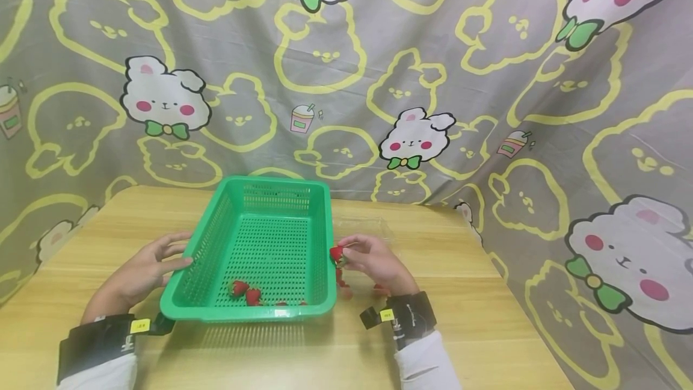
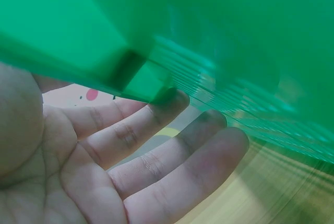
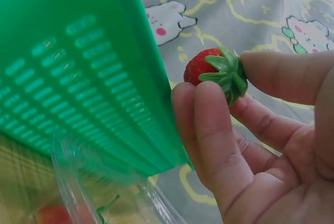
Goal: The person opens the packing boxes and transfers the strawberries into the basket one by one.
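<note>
In the head view a green basket (image 1: 249, 313) with slotted walls stands on the table, and several strawberries (image 1: 238, 287) lie at its near end. My left hand (image 1: 142, 271) is at the basket's left side. Its nearly straight fingers (image 2: 156, 187) touch the basket from outside in the left wrist view; the thumb is partly hidden there. Beside the right rim, my right hand (image 1: 373, 262) pinches one strawberry (image 3: 202, 66) between thumb and fingers. Green leaves on this strawberry face the palm in the right wrist view.
A clear plastic box (image 1: 373, 224) stands right of the basket, partly behind the right hand. More red strawberries (image 1: 381, 289) show near that hand. The wooden table (image 1: 433, 342) meets a patterned grey curtain (image 1: 346, 95) at the back and sides.
</note>
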Motion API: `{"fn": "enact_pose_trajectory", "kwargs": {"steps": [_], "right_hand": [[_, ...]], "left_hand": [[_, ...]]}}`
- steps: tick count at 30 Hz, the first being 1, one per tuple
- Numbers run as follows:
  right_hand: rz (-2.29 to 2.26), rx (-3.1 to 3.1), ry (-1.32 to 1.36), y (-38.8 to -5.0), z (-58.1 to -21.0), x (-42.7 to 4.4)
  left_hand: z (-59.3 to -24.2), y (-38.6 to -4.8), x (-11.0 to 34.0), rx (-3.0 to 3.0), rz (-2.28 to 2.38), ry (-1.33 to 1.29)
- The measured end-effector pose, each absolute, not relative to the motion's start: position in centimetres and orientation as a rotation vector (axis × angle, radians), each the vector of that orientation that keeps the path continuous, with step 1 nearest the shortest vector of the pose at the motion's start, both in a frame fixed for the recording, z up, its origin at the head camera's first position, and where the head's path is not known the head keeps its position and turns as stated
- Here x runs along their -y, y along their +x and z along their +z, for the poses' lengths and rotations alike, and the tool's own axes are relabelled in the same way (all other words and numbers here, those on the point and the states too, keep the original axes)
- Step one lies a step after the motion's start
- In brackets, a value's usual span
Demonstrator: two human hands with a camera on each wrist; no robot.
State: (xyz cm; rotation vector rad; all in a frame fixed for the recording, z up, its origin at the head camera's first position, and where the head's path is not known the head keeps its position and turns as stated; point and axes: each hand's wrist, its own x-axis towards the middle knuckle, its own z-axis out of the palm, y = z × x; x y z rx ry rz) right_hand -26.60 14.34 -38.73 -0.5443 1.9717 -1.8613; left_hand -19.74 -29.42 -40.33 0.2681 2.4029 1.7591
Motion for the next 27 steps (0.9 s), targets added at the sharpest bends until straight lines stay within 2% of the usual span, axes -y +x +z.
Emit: {"fn": "enact_pose_trajectory", "kwargs": {"steps": [27], "right_hand": [[-1.746, -2.095, -0.628, -25.3, -37.8, -12.7]], "left_hand": [[-40.2, -19.7, 29.4, -2.397, 1.759, 0.259]]}}
